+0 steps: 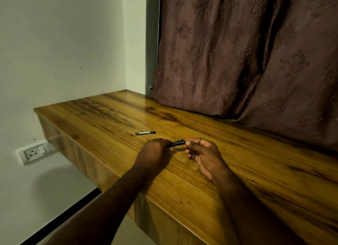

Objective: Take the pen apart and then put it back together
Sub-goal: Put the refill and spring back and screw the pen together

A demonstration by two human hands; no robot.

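the pen (176,142), dark and glossy, was held just above the desk (247,171), not far from its front edge, and was shared between two bare hands. the left grip (155,151) was closed round the pen's left end, with the back of the hand turned toward the camera, so that end was hidden inside the curled fingers. the right grip (203,153) was turned palm-inward, and the pen's right end was pinched between its thumb and forefinger, while the other fingers were curled loosely beneath. only the short middle stretch of the pen was left in view between the two grips, tilted slightly upward toward the right. a loose pen part (145,133), short and dark with a paler band along it, was seen lying flat on the desk beyond the left grip, apart from both hands; whether it was a cap, a refill or a barrel section could not be told. both forearms were bare and were stretched in from the lower edge of the view. a brown patterned curtain (237,52) was bunched along the far side of the desk and rested on its surface. a white socket plate (33,152) was fixed to the pale wall (54,43) at the left, below the level of the desk top.
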